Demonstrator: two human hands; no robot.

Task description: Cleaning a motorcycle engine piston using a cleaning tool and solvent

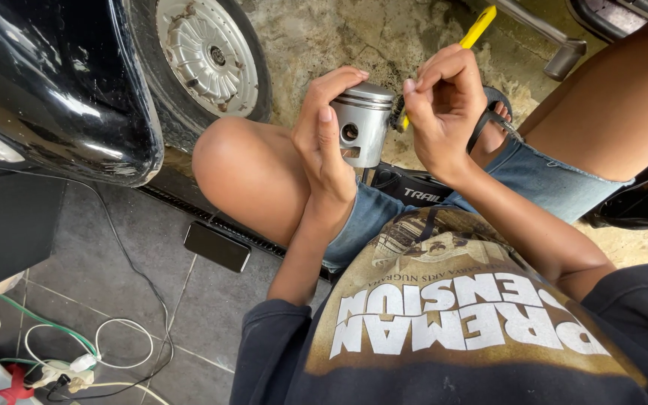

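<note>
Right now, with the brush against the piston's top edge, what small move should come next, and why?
Probably a short brush stroke along the ring grooves. The left hand grips the metal piston from the side, and the right hand holds the yellow-handled brush with its bristles at the piston's upper rim, so that spot is within reach.

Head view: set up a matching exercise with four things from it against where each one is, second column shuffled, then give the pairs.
Things
1. piston
2. yellow-handled brush
3. phone
4. wheel

Places
A. flat on the grey floor tiles, beside the knee
B. in the left hand
C. top left, behind the black bodywork
D. in the right hand, its tip against the piston's top edge

Pairs: 1-B, 2-D, 3-A, 4-C
</note>
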